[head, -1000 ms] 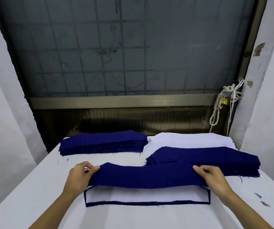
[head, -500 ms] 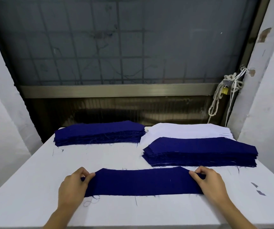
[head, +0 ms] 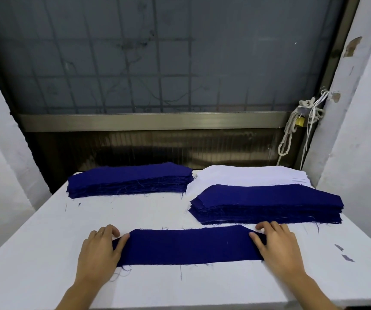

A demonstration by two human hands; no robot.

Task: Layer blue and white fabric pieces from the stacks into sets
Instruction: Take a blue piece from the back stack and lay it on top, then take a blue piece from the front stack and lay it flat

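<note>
- Single blue strip [head: 189, 247] lies flat across the near part of the table [head: 45, 253], long side running left to right, just in front of the near blue stack [head: 267, 202].
- Left hand [head: 100, 253] holds the strip's left end: thumb on top of the cloth, fingers [head: 113, 230] curled down at the far corner. A ring shows on one finger.
- Right hand [head: 278, 249] mirrors it on the right end, thumb over the cloth and fingers curled close at the far corner. Both hands look closed in a light pinch on the ends, not spread.
- Supply: far blue stack [head: 128, 180] at the back left, white stack [head: 247, 175] at the back right, partly covered by the near blue stack.
- No white edge shows beneath the strip; cannot tell what, if anything, lies under it.
- Handling, as judged: thin woven cloth, very light, limp. It should sag in the middle if lifted by one end, so a two-end hold suits it.
- Raw cut edges fray; loose threads [head: 122, 268] trail from the left corner. Threads may snag a neighbouring piece, so lift clear rather than drag.
- Matte surface, likely grippy against the other layers; the pieces should stay put once laid but resist sliding into register.
- Best hold: short ends or corners, a thumb-and-fingertip pinch, with slight tension to keep it flat.
- Risk when picking from a stack: two layers clinging together.
- Small dark scraps [head: 345, 257] lie on the table to the right, apart from the work.
</note>
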